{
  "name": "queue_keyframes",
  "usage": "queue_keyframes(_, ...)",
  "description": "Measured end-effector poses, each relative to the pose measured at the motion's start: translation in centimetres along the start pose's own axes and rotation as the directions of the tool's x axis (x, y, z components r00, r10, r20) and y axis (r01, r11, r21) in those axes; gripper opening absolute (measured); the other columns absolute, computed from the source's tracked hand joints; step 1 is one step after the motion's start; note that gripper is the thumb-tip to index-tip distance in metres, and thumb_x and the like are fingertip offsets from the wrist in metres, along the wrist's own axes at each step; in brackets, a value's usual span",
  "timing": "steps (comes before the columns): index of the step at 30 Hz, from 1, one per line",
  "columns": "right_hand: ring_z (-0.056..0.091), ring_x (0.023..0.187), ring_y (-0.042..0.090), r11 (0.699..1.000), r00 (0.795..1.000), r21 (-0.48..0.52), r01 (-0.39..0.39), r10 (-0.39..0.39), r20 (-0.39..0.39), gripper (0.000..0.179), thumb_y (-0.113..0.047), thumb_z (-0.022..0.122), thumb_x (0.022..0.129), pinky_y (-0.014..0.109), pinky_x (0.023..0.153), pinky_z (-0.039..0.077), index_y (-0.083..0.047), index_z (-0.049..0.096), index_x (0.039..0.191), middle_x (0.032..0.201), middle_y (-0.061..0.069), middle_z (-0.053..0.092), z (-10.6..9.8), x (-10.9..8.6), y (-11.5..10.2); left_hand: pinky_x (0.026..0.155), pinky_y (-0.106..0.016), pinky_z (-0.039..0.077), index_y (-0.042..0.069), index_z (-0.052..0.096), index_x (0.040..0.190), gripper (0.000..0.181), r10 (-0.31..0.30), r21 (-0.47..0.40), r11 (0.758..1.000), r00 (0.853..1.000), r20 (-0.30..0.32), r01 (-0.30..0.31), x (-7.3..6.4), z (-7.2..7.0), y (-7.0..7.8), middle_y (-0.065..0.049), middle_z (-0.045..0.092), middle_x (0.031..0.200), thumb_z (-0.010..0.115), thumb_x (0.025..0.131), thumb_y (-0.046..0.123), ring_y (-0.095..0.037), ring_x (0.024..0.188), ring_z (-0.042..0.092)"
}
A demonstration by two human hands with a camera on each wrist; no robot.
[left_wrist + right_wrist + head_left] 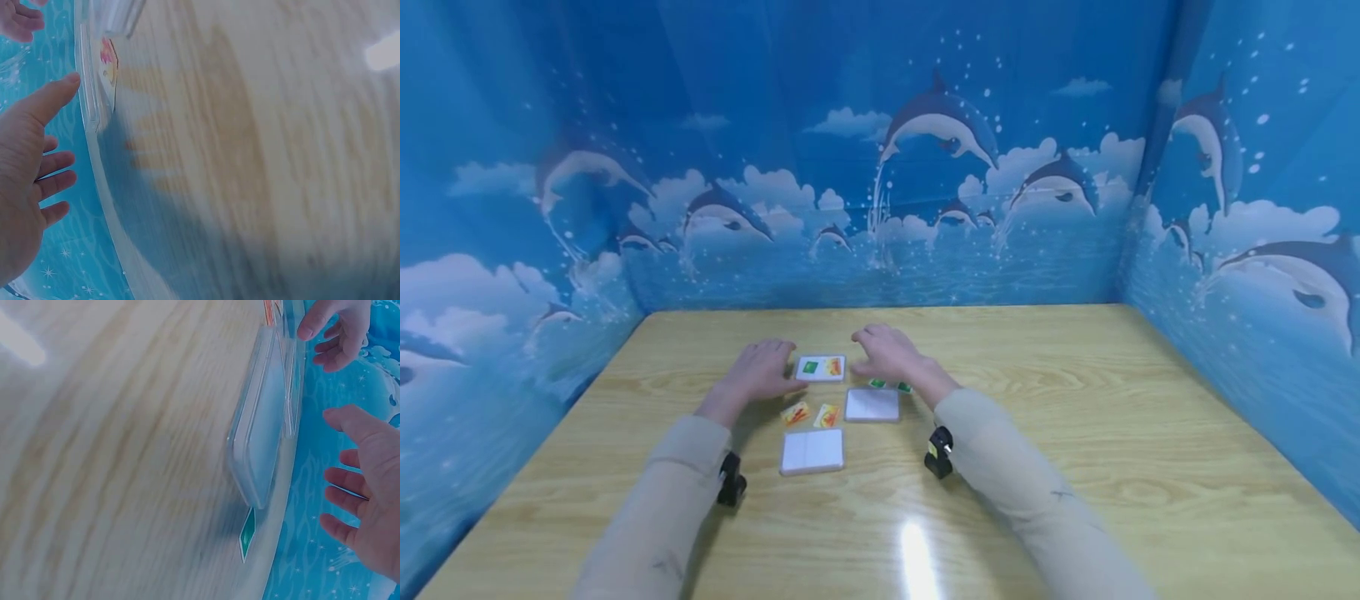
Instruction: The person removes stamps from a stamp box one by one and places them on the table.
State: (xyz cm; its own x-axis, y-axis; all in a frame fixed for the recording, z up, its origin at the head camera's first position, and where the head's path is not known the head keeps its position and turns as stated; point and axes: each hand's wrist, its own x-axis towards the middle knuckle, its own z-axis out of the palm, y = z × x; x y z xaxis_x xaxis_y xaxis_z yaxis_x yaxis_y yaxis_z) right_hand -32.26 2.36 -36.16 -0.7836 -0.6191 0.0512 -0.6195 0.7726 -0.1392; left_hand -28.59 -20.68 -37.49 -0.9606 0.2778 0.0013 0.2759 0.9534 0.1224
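Note:
A shallow clear-edged case (pixel 822 367) with a green card and an orange card in it lies between my hands. To its left is my left hand (pixel 760 371), fingers apart and loosely bent, holding nothing; its thumb is near the case's left edge. On the other side my right hand (pixel 889 353) hovers with spread, relaxed fingers, also holding nothing. Partly beneath the right hand lie small green cards (pixel 905 387). Closer to me are a white case (pixel 872 405), two orange-yellow cards (pixel 827 416) and another white case (pixel 812 452).
The wood-grain table (pixel 1075 433) reaches back to a blue dolphin-print curtain (pixel 880 250), which also hangs along both sides. Small black devices (pixel 938 452) are strapped at both wrists. A bright glare spot (pixel 917 558) shows near the front.

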Motion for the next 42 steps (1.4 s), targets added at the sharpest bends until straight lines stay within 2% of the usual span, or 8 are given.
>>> queue_keyframes(6,0.044,0.121,0.024,0.998,0.999,0.039,-0.038,0.037,0.026,0.060,-0.035,0.064,0.085,0.039,0.098,0.038,-0.009,0.045,0.135,0.133,0.009,0.048,0.2,1.1,-0.2,0.101,-0.054,0.030,-0.003,0.040,0.134,0.077,0.003,0.003,1.000,1.000,0.008,-0.003,0.5,0.1,-0.3,-0.025,0.046,0.131,0.067,0.080,0.046,-0.039,0.120,0.041)
queue_keyframes(12,0.043,0.121,0.025,0.997,0.996,0.041,-0.067,0.065,0.054,0.066,-0.041,0.065,0.083,0.040,0.098,0.038,-0.009,0.044,0.136,0.135,0.010,0.046,0.8,1.7,-0.8,0.099,-0.054,0.032,-0.004,0.041,0.133,0.077,0.019,-0.001,1.000,0.999,0.027,-0.019,0.9,0.0,-0.2,-0.025,0.047,0.129,0.067,0.080,0.045,-0.039,0.118,0.043)
queue_keyframes(17,0.043,0.121,0.026,0.996,0.995,0.050,-0.080,0.076,0.069,0.067,-0.044,0.065,0.083,0.043,0.098,0.038,-0.009,0.044,0.136,0.136,0.010,0.046,1.2,1.9,-1.4,0.100,-0.053,0.031,-0.003,0.040,0.135,0.078,0.007,-0.020,1.000,0.999,0.045,-0.006,0.8,0.1,-0.1,-0.024,0.046,0.131,0.068,0.080,0.044,-0.039,0.120,0.042)
queue_keyframes(28,0.038,0.125,0.025,0.997,0.991,0.025,-0.069,0.065,0.115,0.067,-0.044,0.064,0.083,0.042,0.101,0.034,-0.011,0.042,0.138,0.139,0.009,0.042,2.0,2.3,-1.6,0.101,-0.052,0.030,-0.003,0.040,0.135,0.076,-0.031,-0.033,0.999,0.995,0.097,0.035,0.9,0.7,-0.2,-0.023,0.045,0.133,0.066,0.082,0.044,-0.038,0.121,0.041)
queue_keyframes(35,0.037,0.126,0.024,0.998,0.991,0.015,-0.057,0.054,0.124,0.069,-0.045,0.064,0.083,0.042,0.102,0.033,-0.012,0.041,0.139,0.140,0.008,0.041,2.3,2.4,-1.2,0.099,-0.050,0.034,-0.001,0.042,0.134,0.072,-0.010,-0.037,0.999,0.995,0.099,0.014,1.1,0.8,0.0,-0.021,0.048,0.130,0.066,0.082,0.043,-0.035,0.117,0.045)
queue_keyframes(42,0.036,0.126,0.023,0.999,0.988,-0.041,-0.024,0.030,0.150,0.069,-0.047,0.061,0.085,0.040,0.102,0.033,-0.012,0.039,0.140,0.140,0.007,0.041,2.6,2.6,-1.1,0.098,-0.050,0.034,0.000,0.043,0.133,0.069,0.006,-0.053,0.999,0.994,0.108,0.000,1.4,0.9,0.3,-0.020,0.049,0.129,0.064,0.083,0.042,-0.034,0.115,0.046)
